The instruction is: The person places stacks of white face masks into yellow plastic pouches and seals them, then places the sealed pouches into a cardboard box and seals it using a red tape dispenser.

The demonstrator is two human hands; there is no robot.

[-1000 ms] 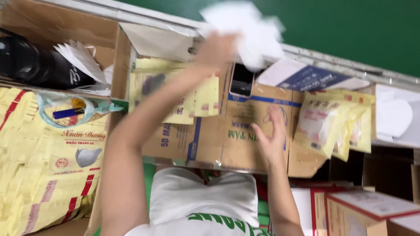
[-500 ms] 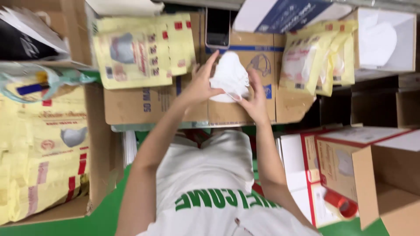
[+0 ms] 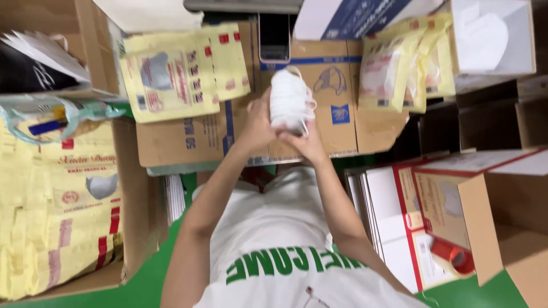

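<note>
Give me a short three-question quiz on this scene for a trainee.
1. True or false: the left hand and the right hand together hold the stack of white masks.
2. What lies on the cardboard box just beyond the stack? A) a phone B) scissors C) a mug
3. Fill in: the roll of tape beside the open box at the right is ____.
Key: 1 true; 2 A; 3 red.

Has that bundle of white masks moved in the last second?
Yes. The stack of white masks, earlier raised above the brown cardboard box, has come down in front of it, now held between both hands.
</note>
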